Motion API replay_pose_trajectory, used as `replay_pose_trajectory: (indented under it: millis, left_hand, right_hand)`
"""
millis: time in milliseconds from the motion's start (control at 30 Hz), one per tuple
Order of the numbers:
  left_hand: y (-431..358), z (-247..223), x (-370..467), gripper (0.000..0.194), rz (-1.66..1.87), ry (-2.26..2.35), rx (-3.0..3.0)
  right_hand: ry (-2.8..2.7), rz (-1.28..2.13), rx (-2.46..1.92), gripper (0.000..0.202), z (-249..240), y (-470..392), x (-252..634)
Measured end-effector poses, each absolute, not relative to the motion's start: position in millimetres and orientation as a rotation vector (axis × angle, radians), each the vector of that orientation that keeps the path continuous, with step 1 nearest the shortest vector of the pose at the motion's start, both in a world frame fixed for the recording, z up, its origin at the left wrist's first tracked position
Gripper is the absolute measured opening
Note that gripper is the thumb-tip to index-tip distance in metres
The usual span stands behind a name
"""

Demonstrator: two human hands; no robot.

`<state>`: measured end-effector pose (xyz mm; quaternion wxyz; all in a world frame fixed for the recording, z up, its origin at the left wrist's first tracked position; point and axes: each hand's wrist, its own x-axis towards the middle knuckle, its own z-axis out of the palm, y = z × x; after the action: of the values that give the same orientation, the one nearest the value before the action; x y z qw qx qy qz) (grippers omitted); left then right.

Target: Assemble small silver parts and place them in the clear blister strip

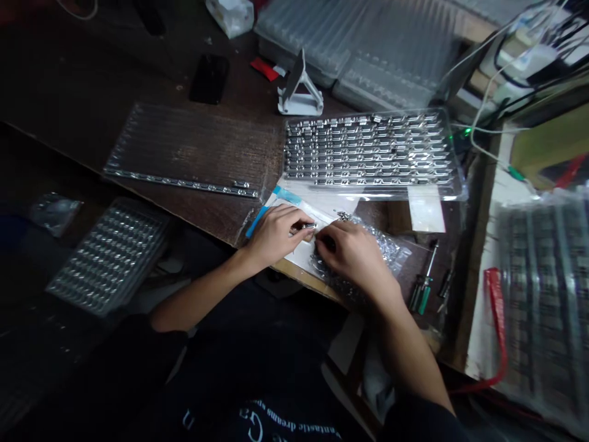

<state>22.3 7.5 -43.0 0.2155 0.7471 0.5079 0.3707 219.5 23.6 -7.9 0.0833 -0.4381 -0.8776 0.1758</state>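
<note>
My left hand (281, 229) pinches a small metal connector (310, 226) between thumb and fingertips, above the white sheet on the bench. Close beside it, my right hand (352, 248) has its fingers curled together near the connector; whatever they hold, if anything, is hidden. Under and around the right hand lies a clear plastic bag (394, 250) with small shiny parts. A little pile of metal bits (343, 215) sits just beyond the right knuckles. Ahead, a clear tray (368, 150) is filled with rows of metal connectors. To its left, another clear tray (193, 144) carries connectors along its near edge.
A white phone stand (301, 92) and a black phone (209, 78) are behind the trays. Screwdrivers (426, 285) lie at the right. Stacked clear trays (377, 49) stand at the back, with cables (488, 92) nearby. Another filled tray (108, 255) sits lower left.
</note>
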Motion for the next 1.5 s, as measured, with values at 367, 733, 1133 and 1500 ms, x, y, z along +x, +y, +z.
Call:
replay_pose_trajectory:
  millis: [367, 733, 1133, 1500]
  left_hand:
    - [7.0, -44.0, 22.0, 0.007, 0.963, 1.446, 2.095]
    - [-9.3, -32.0, 7.8, 0.027, 1.290, 1.461, 2.109]
    - [0.8, -19.3, -48.3, 0.010, 1.107, 1.651, 2.207]
    - [56.4, -10.7, -78.0, 0.007, 0.772, 1.793, 2.233]
  right_hand:
    - [-2.161, 0.625, -1.301, 0.021, -8.4, 31.6, 233.4]
    - [-2.330, 0.714, -1.138, 0.018, -20.9, 32.3, 203.2]
    - [-2.734, 0.434, -0.991, 0.030, -13.8, 22.7, 191.1]
    - [-2.362, 0.558, -1.104, 0.026, -9.3, 35.0, 222.8]
